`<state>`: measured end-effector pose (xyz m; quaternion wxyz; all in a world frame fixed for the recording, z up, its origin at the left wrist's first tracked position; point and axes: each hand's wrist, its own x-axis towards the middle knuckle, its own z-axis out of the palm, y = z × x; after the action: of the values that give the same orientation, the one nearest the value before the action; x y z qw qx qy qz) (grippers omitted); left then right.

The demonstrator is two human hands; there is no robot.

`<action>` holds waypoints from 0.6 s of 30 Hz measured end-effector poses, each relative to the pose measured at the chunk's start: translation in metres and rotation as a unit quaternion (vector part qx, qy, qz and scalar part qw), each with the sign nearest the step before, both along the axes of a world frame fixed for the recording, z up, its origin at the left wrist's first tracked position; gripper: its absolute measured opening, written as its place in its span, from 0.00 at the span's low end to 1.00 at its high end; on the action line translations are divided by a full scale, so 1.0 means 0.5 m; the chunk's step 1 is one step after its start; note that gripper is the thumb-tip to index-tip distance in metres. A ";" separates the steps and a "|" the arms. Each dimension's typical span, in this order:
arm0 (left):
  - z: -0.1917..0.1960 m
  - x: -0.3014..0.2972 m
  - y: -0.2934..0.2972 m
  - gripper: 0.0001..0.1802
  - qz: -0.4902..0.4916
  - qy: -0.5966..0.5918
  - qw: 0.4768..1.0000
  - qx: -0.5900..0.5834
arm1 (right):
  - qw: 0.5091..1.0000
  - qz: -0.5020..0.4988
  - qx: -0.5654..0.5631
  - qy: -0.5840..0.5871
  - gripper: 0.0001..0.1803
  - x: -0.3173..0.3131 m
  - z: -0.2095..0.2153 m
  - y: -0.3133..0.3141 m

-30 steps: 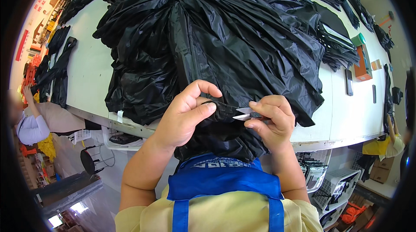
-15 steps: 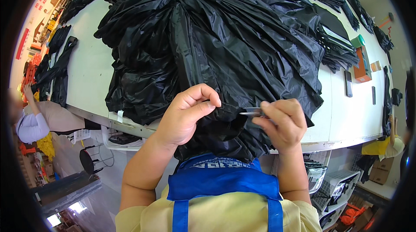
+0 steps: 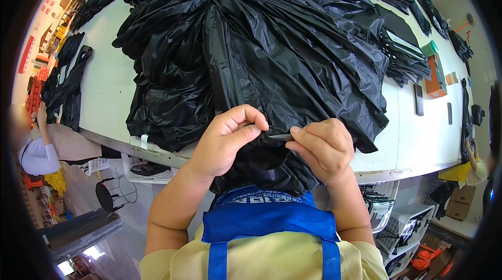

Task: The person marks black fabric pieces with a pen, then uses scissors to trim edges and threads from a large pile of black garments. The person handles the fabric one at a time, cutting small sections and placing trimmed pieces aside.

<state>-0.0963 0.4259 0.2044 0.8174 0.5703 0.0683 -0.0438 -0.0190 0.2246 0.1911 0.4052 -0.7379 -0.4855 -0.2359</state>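
Black shiny cloth point(image 3: 272, 65), thin and crinkly, lies in a big heap on the white table point(image 3: 104, 86) and hangs over its near edge. The left hand point(image 3: 227, 141) is curled tight, pinching a fold of the cloth at that edge. The right hand point(image 3: 321, 149) is curled too, its fingers pinching a small, thin metal tool point(image 3: 281, 136) against the cloth.

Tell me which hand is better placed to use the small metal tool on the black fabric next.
Probably the right hand. It already pinches the thin metal tool, whose tip points at the spot where the left hand grips the black fabric at the table edge. The left hand carries no tool.
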 end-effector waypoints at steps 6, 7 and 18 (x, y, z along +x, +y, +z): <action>0.031 -0.028 0.141 0.11 0.034 -0.057 0.995 0.080 | 0.937 -0.009 0.204 0.283 0.15 0.005 -0.058 -0.023; 0.045 -0.040 0.182 0.11 0.067 -0.093 0.977 0.178 | 0.903 -0.017 0.224 0.365 0.16 -0.003 -0.064 -0.027; -0.074 -0.182 0.255 0.28 0.488 -0.025 0.644 0.589 | 0.880 -0.323 -0.017 0.348 0.08 -0.037 -0.235 -0.179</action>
<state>-0.1874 0.5533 0.1674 0.2139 0.8162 0.3272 0.4254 -0.0376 0.1349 0.0737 0.4364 -0.8952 -0.0526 -0.0734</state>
